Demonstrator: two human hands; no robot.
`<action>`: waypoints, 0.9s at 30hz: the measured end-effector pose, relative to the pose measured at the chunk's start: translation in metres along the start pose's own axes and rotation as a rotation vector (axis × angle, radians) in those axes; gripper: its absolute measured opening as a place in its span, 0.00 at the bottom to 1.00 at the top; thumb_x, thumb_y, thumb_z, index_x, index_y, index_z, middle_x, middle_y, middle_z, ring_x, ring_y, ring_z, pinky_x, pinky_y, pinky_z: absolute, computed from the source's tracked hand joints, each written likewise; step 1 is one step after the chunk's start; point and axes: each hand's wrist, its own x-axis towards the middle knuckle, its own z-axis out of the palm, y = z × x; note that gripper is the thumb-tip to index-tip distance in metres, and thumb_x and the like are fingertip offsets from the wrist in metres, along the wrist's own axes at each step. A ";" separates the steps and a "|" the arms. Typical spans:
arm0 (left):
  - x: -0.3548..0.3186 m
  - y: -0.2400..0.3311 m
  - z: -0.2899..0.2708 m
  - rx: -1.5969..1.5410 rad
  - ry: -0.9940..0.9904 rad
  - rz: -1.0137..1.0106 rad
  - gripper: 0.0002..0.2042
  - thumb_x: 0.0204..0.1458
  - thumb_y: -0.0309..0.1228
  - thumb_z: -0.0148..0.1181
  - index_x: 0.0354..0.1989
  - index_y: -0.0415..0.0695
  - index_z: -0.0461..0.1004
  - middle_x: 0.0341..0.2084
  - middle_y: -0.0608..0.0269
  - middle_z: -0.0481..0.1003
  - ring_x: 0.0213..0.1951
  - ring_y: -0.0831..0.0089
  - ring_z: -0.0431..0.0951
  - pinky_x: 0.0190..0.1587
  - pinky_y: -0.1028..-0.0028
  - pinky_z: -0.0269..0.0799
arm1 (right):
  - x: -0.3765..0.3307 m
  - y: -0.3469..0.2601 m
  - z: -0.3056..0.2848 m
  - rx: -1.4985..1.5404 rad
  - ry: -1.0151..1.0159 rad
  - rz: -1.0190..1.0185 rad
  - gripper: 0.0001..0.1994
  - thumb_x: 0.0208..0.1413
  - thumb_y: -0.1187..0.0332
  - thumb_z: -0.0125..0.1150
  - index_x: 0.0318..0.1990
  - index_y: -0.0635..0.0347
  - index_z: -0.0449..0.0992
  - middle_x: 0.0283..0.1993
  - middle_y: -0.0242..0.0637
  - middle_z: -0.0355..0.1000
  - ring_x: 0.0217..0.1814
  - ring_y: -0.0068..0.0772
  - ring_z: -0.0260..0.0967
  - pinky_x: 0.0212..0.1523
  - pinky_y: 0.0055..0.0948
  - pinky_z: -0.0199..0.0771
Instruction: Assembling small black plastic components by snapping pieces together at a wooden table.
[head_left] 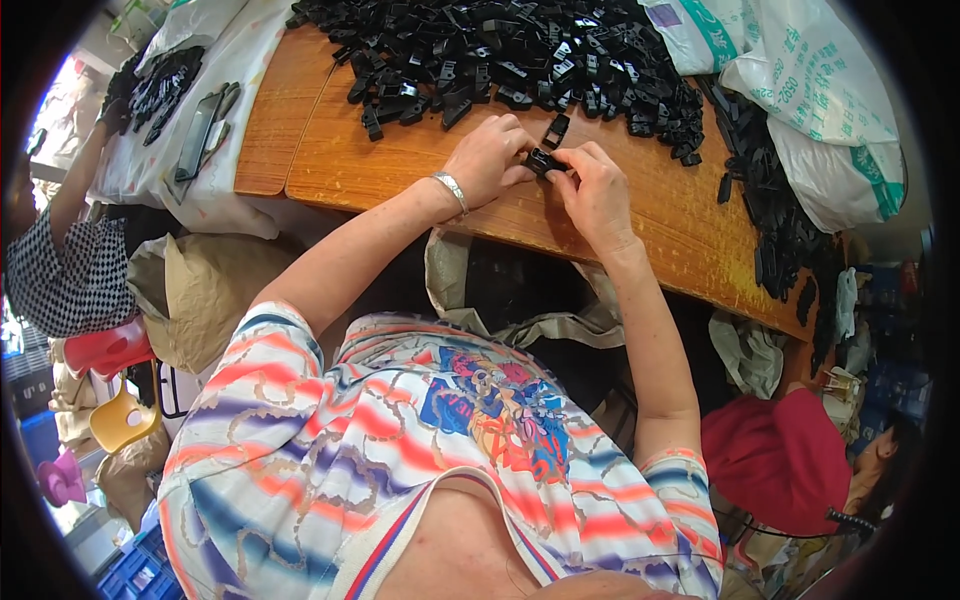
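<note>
My left hand (490, 163), with a silver bracelet at the wrist, and my right hand (597, 192) meet over the near part of the wooden table (400, 170). Pinched between the fingertips of both is a small black plastic part (545, 162), which looks like a clip or buckle piece. Another black piece (556, 130) with a rectangular opening lies right behind it; whether the two are joined I cannot tell. Beyond my hands spreads a big heap of similar black plastic parts (480, 60).
Longer black parts (770, 200) lie along the table's right side, beside white plastic sacks (810, 80). An open paper sack (210, 300) stands at left, near a co-worker's checkered sleeve (70, 270). More sacking (450, 275) hangs under the table edge. A person in red (775, 460) is at right.
</note>
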 end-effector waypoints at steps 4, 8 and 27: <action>0.001 -0.002 -0.002 -0.005 -0.023 -0.008 0.13 0.43 0.30 0.69 0.37 0.42 0.76 0.35 0.58 0.71 0.41 0.58 0.71 0.45 0.64 0.69 | 0.004 0.001 -0.003 -0.028 -0.012 -0.113 0.09 0.46 0.75 0.68 0.37 0.60 0.80 0.36 0.40 0.72 0.34 0.46 0.74 0.36 0.39 0.75; 0.002 -0.003 0.000 -0.024 -0.050 -0.014 0.12 0.43 0.30 0.69 0.37 0.42 0.76 0.35 0.59 0.71 0.41 0.58 0.71 0.45 0.64 0.69 | 0.000 0.000 -0.006 -0.070 -0.027 -0.160 0.10 0.45 0.76 0.67 0.38 0.60 0.79 0.34 0.40 0.71 0.34 0.47 0.74 0.36 0.39 0.75; 0.012 -0.006 -0.008 -0.046 -0.202 -0.074 0.13 0.45 0.32 0.68 0.38 0.41 0.77 0.36 0.57 0.73 0.41 0.59 0.75 0.45 0.65 0.72 | -0.023 -0.003 0.021 -0.731 -0.044 -0.396 0.14 0.52 0.75 0.54 0.46 0.73 0.73 0.39 0.42 0.67 0.35 0.35 0.73 0.31 0.28 0.78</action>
